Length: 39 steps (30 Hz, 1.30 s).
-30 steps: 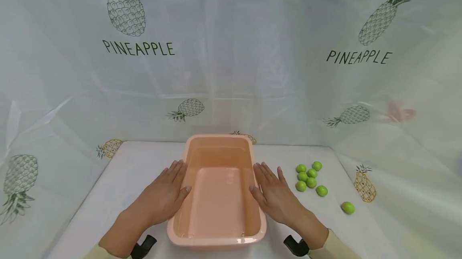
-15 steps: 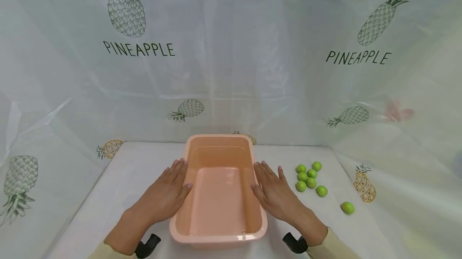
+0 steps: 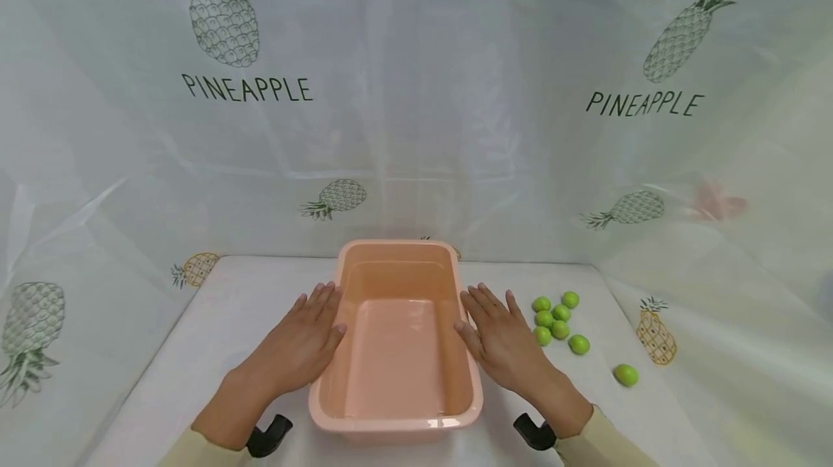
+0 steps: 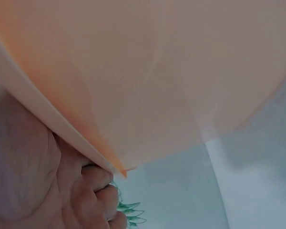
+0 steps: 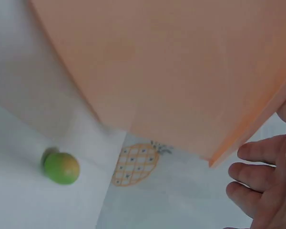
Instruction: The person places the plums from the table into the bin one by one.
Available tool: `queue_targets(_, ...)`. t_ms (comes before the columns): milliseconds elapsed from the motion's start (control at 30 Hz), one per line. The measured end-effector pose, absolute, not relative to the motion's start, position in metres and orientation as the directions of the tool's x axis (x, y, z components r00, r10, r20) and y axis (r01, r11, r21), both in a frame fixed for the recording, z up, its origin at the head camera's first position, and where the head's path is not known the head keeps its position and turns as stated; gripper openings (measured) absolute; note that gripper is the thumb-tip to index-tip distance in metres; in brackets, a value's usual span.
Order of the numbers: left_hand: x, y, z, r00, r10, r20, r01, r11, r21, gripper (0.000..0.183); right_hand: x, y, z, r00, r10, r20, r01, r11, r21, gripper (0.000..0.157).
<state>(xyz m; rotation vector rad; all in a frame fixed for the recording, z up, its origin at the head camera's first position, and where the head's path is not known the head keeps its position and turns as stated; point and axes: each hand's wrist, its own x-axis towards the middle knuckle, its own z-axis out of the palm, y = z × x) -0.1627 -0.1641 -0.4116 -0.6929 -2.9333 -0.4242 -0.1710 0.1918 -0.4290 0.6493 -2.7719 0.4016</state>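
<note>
A pink plastic basin [image 3: 390, 362] stands at the middle of the table, with nothing inside it. My left hand [image 3: 296, 348] lies flat along the basin's left side, fingers straight and thumb over the rim. In the left wrist view the left fingers [image 4: 93, 191] sit right under the basin's rim [image 4: 52, 114]. On the opposite side, my right hand [image 3: 510, 348] rests by the right rim, fingers extended and slightly spread, with the thumb tip over the edge. The right wrist view shows the right fingers [image 5: 255, 176] just outside the rim [image 5: 243, 138].
Several small green lime-like fruits [image 3: 560, 330] lie in a cluster to the right of the basin. A single one [image 3: 626, 375] sits apart, nearer the front right. Behind the white table [image 3: 254, 308] hangs a pineapple-printed sheet [image 3: 416, 127].
The basin has shifted slightly away from me and to the right. Both hands have moved a little with it, and the right hand's fingers have spread slightly. The fruits have stayed put.
</note>
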Motion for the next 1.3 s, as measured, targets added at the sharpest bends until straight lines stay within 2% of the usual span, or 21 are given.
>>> queue_targets(100,-0.170,-0.168,-0.411,-0.886,0.439,0.149,0.463,0.854,0.238,0.063,-0.180,0.203,-0.436,-0.858,-0.359,0.368,-0.435,0.889,-0.146,0.054)
queue_targets(333,-0.185,-0.169,-0.413,-0.888,0.438,0.144,0.460,0.856,0.234,0.064,-0.199,0.246,-0.470,-0.864,-0.256,0.434,-0.345,0.928,-0.139,0.049)
queue_targets(533,-0.185,-0.169,-0.413,-0.900,0.411,0.149,0.431,0.891,0.146,0.064,-0.208,0.263,-0.497,-0.801,-0.321,0.506,-0.393,0.919,-0.040,0.043)
queue_targets(700,-0.184,-0.168,-0.412,-0.894,0.416,0.165,0.436,0.892,0.114,0.062,-0.213,0.261,-0.517,-0.783,-0.387,0.486,-0.422,0.906,0.041,0.045)
queue_targets(933,-0.183,-0.166,-0.414,-0.890,0.417,0.187,0.445,0.882,0.153,0.061,-0.217,0.254,-0.534,-0.818,-0.401,0.412,-0.426,0.904,0.033,0.045)
queue_targets(1300,-0.183,-0.167,-0.414,-0.882,0.421,0.210,0.453,0.882,0.133,0.059,-0.221,0.248,-0.546,-0.842,-0.398,0.363,-0.404,0.913,0.064,0.043)
